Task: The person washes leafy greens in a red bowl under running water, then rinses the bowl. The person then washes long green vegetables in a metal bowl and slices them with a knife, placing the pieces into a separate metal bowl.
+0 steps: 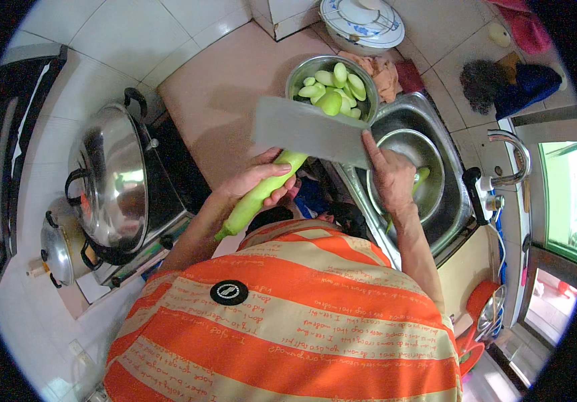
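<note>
A long pale-green gourd (pixel 255 201) slants up from my forearm, held in my left hand (pixel 263 176) with the thumb along its top. Its narrow stem end points down at the left. My right hand (pixel 394 176) grips a broad cleaver (pixel 313 130), the index finger stretched against the blade's corner. The handle is hidden in that hand. The blade lies across the gourd's upper end and covers it, so whether it touches cannot be told. Just beyond the blade, a steel bowl (pixel 293 80) holds several pale-green slices (pixel 331 103).
At the right, a steel sink (pixel 449 130) contains a metal basin (pixel 431 143) with green pieces inside. A faucet (pixel 517 151) rises behind it. On the left, a lidded steel wok (pixel 112 176) sits on the stove. A covered pot (pixel 363 25) and an orange cloth (pixel 376 70) are behind the bowl.
</note>
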The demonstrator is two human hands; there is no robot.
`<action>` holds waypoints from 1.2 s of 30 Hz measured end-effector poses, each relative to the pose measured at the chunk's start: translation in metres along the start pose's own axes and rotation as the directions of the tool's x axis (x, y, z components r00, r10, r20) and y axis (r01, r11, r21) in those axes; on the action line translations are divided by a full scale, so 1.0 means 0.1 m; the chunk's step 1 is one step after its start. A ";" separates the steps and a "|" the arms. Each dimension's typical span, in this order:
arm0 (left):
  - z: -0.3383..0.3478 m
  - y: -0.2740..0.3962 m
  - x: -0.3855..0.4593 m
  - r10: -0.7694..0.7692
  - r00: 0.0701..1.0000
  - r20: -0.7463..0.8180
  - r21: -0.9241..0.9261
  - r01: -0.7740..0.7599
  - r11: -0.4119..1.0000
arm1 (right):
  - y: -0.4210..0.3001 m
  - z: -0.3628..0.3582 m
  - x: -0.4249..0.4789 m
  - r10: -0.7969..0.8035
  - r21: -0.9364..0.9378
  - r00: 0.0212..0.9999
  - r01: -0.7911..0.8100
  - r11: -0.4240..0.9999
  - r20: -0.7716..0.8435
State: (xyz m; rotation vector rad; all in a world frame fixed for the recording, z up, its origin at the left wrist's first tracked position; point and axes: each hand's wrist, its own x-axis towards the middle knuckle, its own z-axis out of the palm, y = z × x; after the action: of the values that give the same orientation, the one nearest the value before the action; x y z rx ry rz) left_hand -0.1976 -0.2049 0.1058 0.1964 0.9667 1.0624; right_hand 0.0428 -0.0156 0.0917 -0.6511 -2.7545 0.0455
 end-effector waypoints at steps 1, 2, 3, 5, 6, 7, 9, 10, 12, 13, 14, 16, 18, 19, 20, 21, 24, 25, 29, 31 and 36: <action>0.00 0.00 -0.03 0.032 0.999 0.020 0.014 -0.032 0.999 | 0.06 0.03 -0.01 0.024 -0.004 1.000 -0.024 1.000 0.010; -0.01 0.00 -0.05 0.063 0.997 0.041 0.027 -0.064 0.998 | 0.11 0.05 -0.02 0.070 0.006 0.996 -0.070 0.998 0.049; -0.02 0.00 -0.06 0.095 0.993 0.064 0.040 -0.097 0.994 | 0.18 0.09 -0.05 0.077 0.005 0.996 -0.077 0.997 0.050; -0.08 0.00 -0.07 0.056 0.996 0.064 0.027 -0.058 0.998 | 0.31 0.21 -0.12 0.093 0.004 0.994 -0.094 0.996 0.048; -0.11 -0.01 -0.08 0.034 0.997 0.067 0.021 -0.035 0.999 | 0.31 0.19 -0.13 0.131 -0.021 0.986 -0.129 0.991 0.104; -0.13 -0.01 -0.10 0.029 0.997 0.073 0.018 -0.031 0.999 | 0.31 0.16 -0.12 0.140 -0.003 0.986 -0.141 0.990 0.090; -0.15 -0.02 -0.12 0.017 0.996 0.087 0.014 -0.018 1.000 | 0.29 0.09 -0.11 0.164 0.032 0.984 -0.166 0.986 0.063; -0.15 -0.02 -0.11 0.015 0.997 0.081 0.036 -0.018 0.999 | 0.29 0.09 -0.11 0.161 0.048 0.986 -0.164 0.985 0.046; -0.14 0.01 -0.09 0.016 0.997 0.069 0.081 -0.021 0.996 | 0.29 0.06 -0.13 0.173 0.069 0.984 -0.176 0.982 0.042; -0.11 0.03 -0.07 0.019 0.999 0.035 0.103 -0.023 0.994 | 0.28 0.04 -0.12 0.178 0.079 0.983 -0.181 0.980 0.039; -0.07 0.06 -0.05 0.024 1.000 0.001 0.125 -0.024 0.992 | 0.25 0.01 -0.11 0.139 0.090 0.990 -0.141 0.986 0.021; -0.03 0.08 0.03 0.017 1.000 -0.024 0.148 -0.013 0.989 | 0.14 -0.09 -0.07 0.064 0.106 0.998 -0.062 0.992 -0.013; -0.02 0.08 0.11 -0.007 1.000 -0.007 0.153 0.008 0.988 | -0.03 -0.19 -0.04 0.029 0.118 0.999 -0.032 0.992 0.023; -0.03 0.07 0.13 -0.043 0.999 -0.003 0.140 0.043 0.989 | -0.10 -0.19 -0.02 0.006 0.145 1.000 -0.008 0.989 0.008; -0.04 0.06 0.15 -0.079 0.997 0.001 0.126 0.078 0.989 | -0.17 -0.24 0.01 0.001 0.154 1.000 -0.006 0.988 0.028; -0.04 0.05 0.16 -0.116 0.993 0.004 0.116 0.115 0.987 | -0.18 -0.23 0.02 0.008 0.129 0.999 -0.013 0.992 0.039; -0.01 0.07 0.14 -0.139 0.990 -0.020 0.063 0.140 0.988 | -0.15 -0.18 0.03 0.032 0.097 0.999 -0.034 0.995 0.021; 0.01 0.09 0.12 -0.091 0.996 -0.015 0.102 0.092 0.991 | -0.10 -0.14 0.02 0.035 0.086 0.999 -0.037 0.996 0.028; 0.06 0.16 0.05 0.035 0.999 0.007 0.174 -0.036 0.984 | 0.34 0.11 -0.14 0.116 0.079 0.990 -0.123 0.989 0.082; 0.04 0.16 0.04 0.036 0.999 0.000 0.170 -0.036 0.985 | 0.48 0.12 -0.17 0.102 0.141 0.993 -0.111 0.984 0.064; -0.02 0.15 0.01 0.010 0.999 -0.042 0.164 -0.003 0.987 | 0.55 0.15 -0.22 0.146 0.068 0.980 -0.157 0.985 0.136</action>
State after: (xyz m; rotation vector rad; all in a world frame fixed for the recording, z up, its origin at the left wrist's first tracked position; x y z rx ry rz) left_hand -0.2083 -0.1972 0.1125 0.3128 1.0934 0.9963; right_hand 0.0804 0.0245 0.0653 -0.8639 -2.8041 0.2371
